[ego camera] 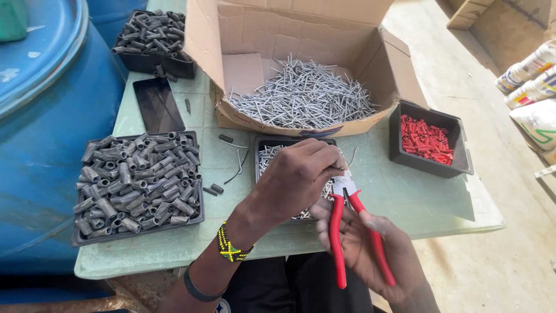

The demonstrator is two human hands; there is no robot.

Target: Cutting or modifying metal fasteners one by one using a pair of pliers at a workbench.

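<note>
Low in the middle of the frame, the right hand has its grip wrapped round red-handled pliers, nose up by the left hand. That one's grip is pinched narrow on a bit of wire, above the small black tray of nails on the green tabletop. Cardboard box of nails sits behind, grey sleeves tray at left

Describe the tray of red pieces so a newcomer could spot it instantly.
Start at the open cardboard box of metal pins on the green table. Just beside its right-hand corner sits a small black tray. It alone holds red plastic pieces; the others hold grey parts.
</note>
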